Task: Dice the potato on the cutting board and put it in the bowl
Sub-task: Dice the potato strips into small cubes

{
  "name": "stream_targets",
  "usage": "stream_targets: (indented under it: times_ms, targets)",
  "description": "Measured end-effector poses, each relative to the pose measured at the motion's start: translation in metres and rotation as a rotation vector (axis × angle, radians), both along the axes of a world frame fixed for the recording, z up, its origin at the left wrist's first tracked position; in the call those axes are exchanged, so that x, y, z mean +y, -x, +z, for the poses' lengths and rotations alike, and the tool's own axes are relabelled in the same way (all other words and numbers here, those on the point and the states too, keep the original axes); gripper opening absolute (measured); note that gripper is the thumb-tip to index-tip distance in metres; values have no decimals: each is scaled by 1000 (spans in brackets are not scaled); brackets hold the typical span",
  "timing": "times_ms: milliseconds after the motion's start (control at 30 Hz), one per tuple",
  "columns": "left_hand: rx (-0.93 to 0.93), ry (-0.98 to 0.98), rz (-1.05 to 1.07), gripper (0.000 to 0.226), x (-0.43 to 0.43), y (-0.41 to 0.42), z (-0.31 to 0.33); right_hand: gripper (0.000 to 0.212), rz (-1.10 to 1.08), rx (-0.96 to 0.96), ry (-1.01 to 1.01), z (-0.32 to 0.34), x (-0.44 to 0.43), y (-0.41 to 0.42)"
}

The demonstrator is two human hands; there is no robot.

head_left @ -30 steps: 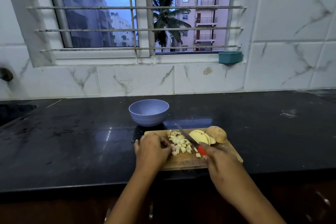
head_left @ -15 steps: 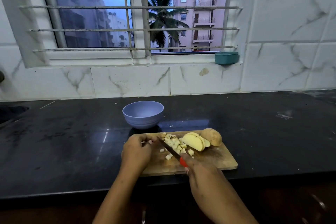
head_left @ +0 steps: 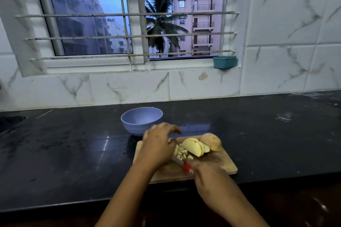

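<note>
Grip on the red-handled knife [head_left: 186,167] is taken by the right hand [head_left: 204,171], whose fingers are wrapped closed round the handle at the near side of the cutting board [head_left: 224,165]; the blade is angled low toward the pile, probably so that loose pieces can be herded. Just beyond, the left hand [head_left: 158,147] is held over the board with its fingers loosely spread and blurred; nothing is seen to be held, though what lies under the palm is hidden. Beside it, diced pieces [head_left: 181,153] are heaped in the middle of the board, with uncut slices [head_left: 193,146] leaning together behind them and a skin-on potato half [head_left: 212,142] set at the far right corner, kept clear of the working area. The task is judged roughly half done, since no potato is seen in the bowl [head_left: 141,120], which is placed just past the board's far left corner on the dark counter [head_left: 73,143], within easy reach for transfer. Farther back, a teal tub [head_left: 225,61] is mounted by the barred window [head_left: 129,24].
</note>
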State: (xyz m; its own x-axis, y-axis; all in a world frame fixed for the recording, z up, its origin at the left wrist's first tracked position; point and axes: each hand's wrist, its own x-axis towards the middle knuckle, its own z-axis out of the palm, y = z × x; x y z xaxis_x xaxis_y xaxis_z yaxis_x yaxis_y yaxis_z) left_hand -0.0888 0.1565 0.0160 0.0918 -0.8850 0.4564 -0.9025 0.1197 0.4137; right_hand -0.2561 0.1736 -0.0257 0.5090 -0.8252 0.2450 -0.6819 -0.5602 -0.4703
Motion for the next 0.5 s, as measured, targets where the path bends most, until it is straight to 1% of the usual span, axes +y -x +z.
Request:
stream_targets:
  times_ms: [100, 200, 300, 500]
  targets:
    - [-170, -161, -63, 28, -17, 23, 3, 31, 25, -26, 13, -6, -3, -1]
    - [-285, -246, -63, 31, -31, 30, 1, 33, 71, -79, -3, -9, -4, 3]
    - [-330, -255, -61, 33, -37, 26, -2, 41, 96, -129, -26, -8, -5, 8]
    - [-440, -271, -121, 31, -40, 23, 1, 44, 95, -142, 7, -11, -4, 8]
